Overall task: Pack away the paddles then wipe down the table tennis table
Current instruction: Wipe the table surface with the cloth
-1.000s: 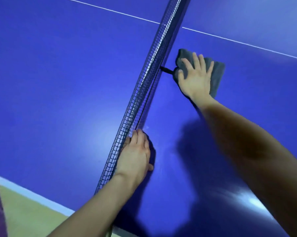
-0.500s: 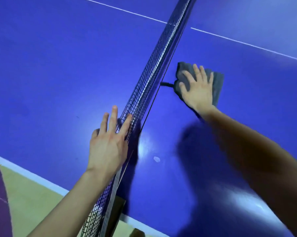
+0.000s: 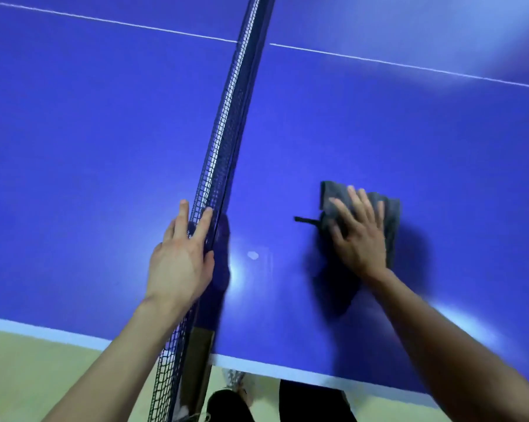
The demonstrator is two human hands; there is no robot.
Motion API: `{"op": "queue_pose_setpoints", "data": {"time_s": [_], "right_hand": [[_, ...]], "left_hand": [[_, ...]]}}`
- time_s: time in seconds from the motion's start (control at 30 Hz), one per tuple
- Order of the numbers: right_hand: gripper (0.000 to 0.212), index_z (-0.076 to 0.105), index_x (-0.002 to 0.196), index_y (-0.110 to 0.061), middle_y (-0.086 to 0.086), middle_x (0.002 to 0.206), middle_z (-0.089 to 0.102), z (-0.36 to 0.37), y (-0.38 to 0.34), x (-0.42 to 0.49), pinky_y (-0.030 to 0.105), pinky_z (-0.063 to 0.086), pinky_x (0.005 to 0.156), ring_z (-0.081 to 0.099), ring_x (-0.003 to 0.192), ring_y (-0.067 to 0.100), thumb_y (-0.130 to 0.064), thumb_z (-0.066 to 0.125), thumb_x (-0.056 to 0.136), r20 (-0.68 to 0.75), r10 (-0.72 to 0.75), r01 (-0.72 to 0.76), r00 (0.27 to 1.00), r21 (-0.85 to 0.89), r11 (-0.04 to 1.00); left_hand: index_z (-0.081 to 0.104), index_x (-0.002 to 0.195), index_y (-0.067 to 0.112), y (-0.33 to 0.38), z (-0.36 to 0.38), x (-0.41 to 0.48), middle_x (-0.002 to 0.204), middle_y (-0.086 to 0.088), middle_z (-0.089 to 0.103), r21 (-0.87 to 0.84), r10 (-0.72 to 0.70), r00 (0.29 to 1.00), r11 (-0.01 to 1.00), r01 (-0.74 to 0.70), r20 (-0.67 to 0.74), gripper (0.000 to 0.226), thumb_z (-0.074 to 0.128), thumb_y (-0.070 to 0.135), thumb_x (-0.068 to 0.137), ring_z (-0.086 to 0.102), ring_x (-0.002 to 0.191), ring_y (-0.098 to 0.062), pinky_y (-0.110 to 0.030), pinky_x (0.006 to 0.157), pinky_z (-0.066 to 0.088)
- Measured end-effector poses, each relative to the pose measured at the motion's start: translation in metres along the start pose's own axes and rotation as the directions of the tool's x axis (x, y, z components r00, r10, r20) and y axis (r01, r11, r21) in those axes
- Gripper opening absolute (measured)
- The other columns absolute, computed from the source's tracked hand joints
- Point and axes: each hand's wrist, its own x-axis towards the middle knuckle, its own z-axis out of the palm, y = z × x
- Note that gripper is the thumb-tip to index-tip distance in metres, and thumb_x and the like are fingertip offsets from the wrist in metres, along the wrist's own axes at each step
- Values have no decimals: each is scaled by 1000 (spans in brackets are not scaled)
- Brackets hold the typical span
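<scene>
While upright, net [image 3: 224, 117] left of cloth [image 3: 333, 194]

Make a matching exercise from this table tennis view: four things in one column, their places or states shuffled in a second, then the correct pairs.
Column one
1. left hand
2. right hand
3. grey cloth
4. pale spot

Column two
A. lies on the blue table, right of the net, under a hand
B. fingers straight, touching the net
C. on bare table surface between the net and the grey cloth
D. pressed flat on the grey cloth

Pairs: 1-B, 2-D, 3-A, 4-C
</scene>
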Motion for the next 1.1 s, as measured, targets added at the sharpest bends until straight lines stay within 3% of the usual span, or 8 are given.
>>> {"op": "queue_pose_setpoints", "data": {"time_s": [0.17,0.33,0.47,0.6,0.77,0.83,0.97,1.1], "right_hand": [[59,59,155,-32,12,177,33,-6,1,-34,77,12,127,24,166,37,-51,50,100,-53,427,-429,903,-61,901],[56,60,153,-35,9,180,27,43,-225,-53,76,6,128,14,169,37,-43,53,99,96,-114,115,989,-3,993],[50,62,150,-31,4,178,31,41,-217,-68,65,10,133,20,168,28,-36,55,101,95,-289,280,953,92,956],[54,57,156,-32,4,179,31,1,-45,-130,66,18,131,24,167,29,-43,61,103,11,129,-129,992,-15,992],[63,54,159,-35,8,180,25,-19,-12,-190,76,12,127,16,168,31,-60,43,102,-75,602,-606,795,-34,795],[59,56,157,-37,8,181,25,-1,-94,-180,76,7,128,15,169,33,-56,51,101,-73,495,-499,866,-46,865],[50,59,154,-36,5,181,26,32,-238,-175,70,10,131,14,169,30,-45,55,105,94,-65,64,993,13,998],[48,63,150,-32,2,177,35,17,-156,-189,66,20,130,26,166,27,-39,59,103,80,-151,147,985,60,987]], "left_hand": [[16,170,33,-10,8,-29,178,-12,5,-25,28,999,999,-27,32,88,64,33,97,44,145,-41,-51,89,57],[14,170,36,-36,8,-66,176,-13,12,-4,6,1000,1000,-6,13,86,62,37,98,47,141,-40,-52,90,56],[13,169,38,-46,11,-77,174,-13,18,-21,18,1000,1000,-18,23,85,61,39,98,61,122,-41,-51,86,58],[5,170,39,-42,16,-85,171,-16,25,-53,51,994,998,-46,101,87,58,39,101,67,111,-43,-50,88,58],[-16,165,47,-47,30,-95,133,-15,56,-109,89,982,991,-72,164,89,49,50,105,66,91,-39,-45,76,53],[-13,164,53,-50,30,-96,117,-13,60,-193,73,980,981,-37,186,86,49,52,104,65,92,-39,-45,82,54],[-8,159,66,-57,26,-103,101,-13,64,-311,62,965,950,21,254,77,44,50,104,62,94,-39,-49,91,53],[-6,157,69,-60,23,-105,80,-11,66,-366,87,943,930,39,322,73,37,41,104,63,82,-34,-49,90,55]]}}
